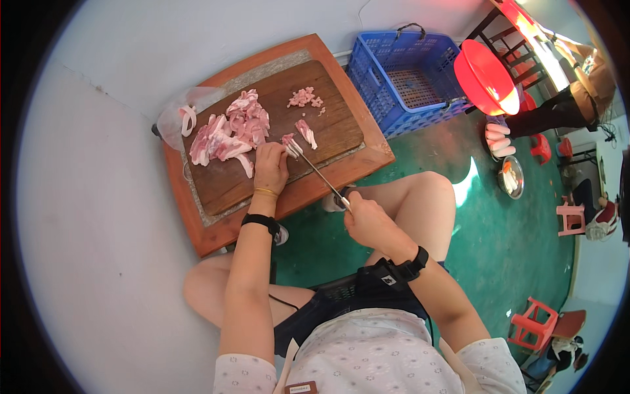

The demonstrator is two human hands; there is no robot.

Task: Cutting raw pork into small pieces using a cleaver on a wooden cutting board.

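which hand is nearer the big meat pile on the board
Left. The left hand is beside the big meat pile, at a small meat strip. The right hand is farther off, past the near edge of the cutting board, holding the knife.

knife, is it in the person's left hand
No, the right hand holds the knife, while the left hand touches meat on the cutting board.

Landmark: blue crate point(420, 119). Pale, plain wall point(125, 171) behind it and far to its left. Wooden tabletop point(369, 157), reddish-brown frame, just left of crate. Green floor point(505, 243) extends right and nearward of crate; bright sunlit patch point(466, 185) there. Pink stool point(570, 211) well right of crate; red stool point(527, 324) right, much nearer the viewer.
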